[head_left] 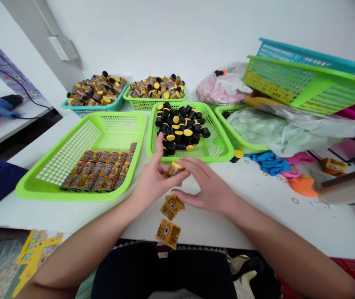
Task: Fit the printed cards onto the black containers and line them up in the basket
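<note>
My left hand (152, 174) pinches a small canister (176, 167) with a yellow lid and a printed wrapper, thumb and fingers on its sides. My right hand (207, 187) reaches in from the right, its fingertips at the canister's lid and its thumb spread apart lower down. Below the hands, printed yellow-brown sleeves (168, 232) lie flat on the white table (143, 226). Past my fingers stands a green basket (219, 141) of black canisters with yellow lids. To the left, another green basket (49, 166) holds wrapped canisters laid in rows.
Behind are a teal basket (90, 110) and a green basket (140, 104), both heaped with wrapped canisters. One loose canister (236, 156) lies right of the middle basket. Stacked baskets (308, 83), plastic bags (255, 124) and blue balloons (267, 162) crowd the right. A heat gun (1, 107) lies far left.
</note>
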Available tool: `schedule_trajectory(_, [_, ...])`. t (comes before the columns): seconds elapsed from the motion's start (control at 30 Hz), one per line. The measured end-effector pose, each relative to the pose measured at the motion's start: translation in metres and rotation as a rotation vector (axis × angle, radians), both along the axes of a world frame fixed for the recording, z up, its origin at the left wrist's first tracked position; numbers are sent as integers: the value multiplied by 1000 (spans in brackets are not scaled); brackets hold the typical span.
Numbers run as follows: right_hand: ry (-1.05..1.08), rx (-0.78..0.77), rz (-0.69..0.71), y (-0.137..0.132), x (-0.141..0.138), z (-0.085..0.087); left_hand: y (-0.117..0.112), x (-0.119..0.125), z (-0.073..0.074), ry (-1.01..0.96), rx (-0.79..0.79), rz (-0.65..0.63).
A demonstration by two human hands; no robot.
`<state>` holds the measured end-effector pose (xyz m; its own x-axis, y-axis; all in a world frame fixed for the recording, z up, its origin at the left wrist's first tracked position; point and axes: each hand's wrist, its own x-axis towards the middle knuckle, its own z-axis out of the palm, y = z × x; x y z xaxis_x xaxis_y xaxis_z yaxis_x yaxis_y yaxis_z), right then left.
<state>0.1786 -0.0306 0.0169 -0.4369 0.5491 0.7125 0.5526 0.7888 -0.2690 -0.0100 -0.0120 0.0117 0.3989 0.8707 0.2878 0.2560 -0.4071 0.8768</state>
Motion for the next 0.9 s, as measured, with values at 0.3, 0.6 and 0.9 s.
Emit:
schedule_trajectory(0.3, [-1, 265, -26, -1, -15, -15, -6, 6, 5, -416, -239, -82])
schedule_trajectory(0.6, [-23, 339, -21, -5, -15, -8, -13, -3, 14, -105, 8, 23])
schedule_trajectory(0.9, [-4, 284, 32, -15, -32, -3, -29, -15, 20, -325, -168, -25])
